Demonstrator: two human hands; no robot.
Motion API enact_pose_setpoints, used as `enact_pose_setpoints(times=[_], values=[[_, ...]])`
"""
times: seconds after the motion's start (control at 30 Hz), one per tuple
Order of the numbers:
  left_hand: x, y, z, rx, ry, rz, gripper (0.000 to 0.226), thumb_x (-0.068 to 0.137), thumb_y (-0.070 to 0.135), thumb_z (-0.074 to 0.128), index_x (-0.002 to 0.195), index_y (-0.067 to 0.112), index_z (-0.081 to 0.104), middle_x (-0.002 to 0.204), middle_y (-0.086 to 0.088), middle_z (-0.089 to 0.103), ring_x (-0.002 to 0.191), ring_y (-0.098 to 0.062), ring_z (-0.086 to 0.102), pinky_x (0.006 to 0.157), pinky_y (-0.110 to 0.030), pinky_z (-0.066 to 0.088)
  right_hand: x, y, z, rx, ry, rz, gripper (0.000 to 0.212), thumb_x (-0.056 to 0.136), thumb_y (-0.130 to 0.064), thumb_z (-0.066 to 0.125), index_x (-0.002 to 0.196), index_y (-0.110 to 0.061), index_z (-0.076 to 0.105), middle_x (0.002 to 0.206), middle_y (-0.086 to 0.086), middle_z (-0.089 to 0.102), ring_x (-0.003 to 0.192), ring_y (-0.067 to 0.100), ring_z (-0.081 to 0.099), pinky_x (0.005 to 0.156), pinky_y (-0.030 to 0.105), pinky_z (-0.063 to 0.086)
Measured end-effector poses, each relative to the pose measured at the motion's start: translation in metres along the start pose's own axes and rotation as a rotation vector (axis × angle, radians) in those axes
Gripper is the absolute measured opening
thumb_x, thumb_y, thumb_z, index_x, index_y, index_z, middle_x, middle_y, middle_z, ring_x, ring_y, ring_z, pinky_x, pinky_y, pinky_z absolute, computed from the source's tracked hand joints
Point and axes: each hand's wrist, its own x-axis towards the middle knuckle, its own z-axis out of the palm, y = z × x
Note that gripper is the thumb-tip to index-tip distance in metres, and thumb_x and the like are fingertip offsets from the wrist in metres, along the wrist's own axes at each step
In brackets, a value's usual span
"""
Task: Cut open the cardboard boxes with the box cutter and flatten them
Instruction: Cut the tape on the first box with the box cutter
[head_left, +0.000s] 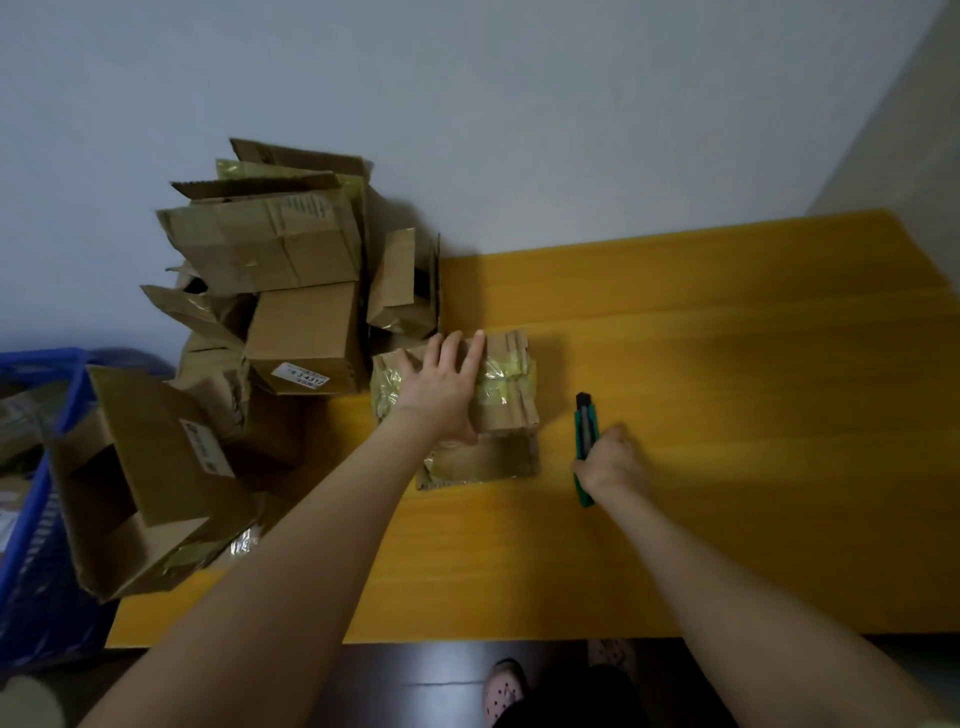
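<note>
"On the yellow tabletop (727, 415), left of centre, what's under your left grip?"

"A cardboard box (509, 415), collapsed nearly flat, with glossy tape across it. My left grip (441, 389) lies on top with its fingers straight, pressing it down. My right grip (613, 462) is curled round the green box cutter (586, 431), just to the right of the box and low over the tabletop. I can't tell whether the blade is out."

"How will it handle?"

"Light, I'd judge, and stiff only across the panels. It should fold at the creases and may spring back up. The tape looks slick, so I'd press on bare cardboard and lift it by an edge, clear of the cutter's path. The corrugated edges would crush easily."

"And around you?"

"The tabletop looks smooth, so a box could slide under a push. A pile of boxes (270, 291) leans against the pale wall (519, 104) at the back left, close to my box, perhaps touching. An open box (145, 483) tilts at a blue crate (31, 493) on the left; I can't tell whether it sits inside. Below the near edge is a dark floor (415, 675)."
</note>
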Motion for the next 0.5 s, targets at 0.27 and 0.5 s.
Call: enact_pose_setpoints(times=[0.27,0.5], values=[[-0.005,-0.001,-0.002,-0.009,-0.004,0.046,0.133,0.067,0.055,0.078,0.150,0.023,-0.021,0.160,-0.010,-0.001,0.148,-0.033,-0.001,0.115,-0.064,0.011,-0.011,-0.014,-0.024,0.574,-0.148,-0.005,0.030,0.103,-0.017,0.038,0.129,-0.002,0.042,0.112,0.021,0.060,0.086,0.030,0.063,0.066,0.036,0.054],[-0.027,0.001,0.003,-0.099,-0.042,0.059,0.133,0.066,0.063,0.075,0.152,0.021,-0.018,0.160,-0.007,-0.006,0.148,-0.031,-0.004,0.115,-0.064,0.008,-0.051,-0.018,-0.060,1.167,-0.392,-0.092,0.043,0.101,-0.006,0.040,0.143,-0.008,0.033,0.091,0.012,0.059,0.065,0.018,0.050,0.056,0.030,0.044]])
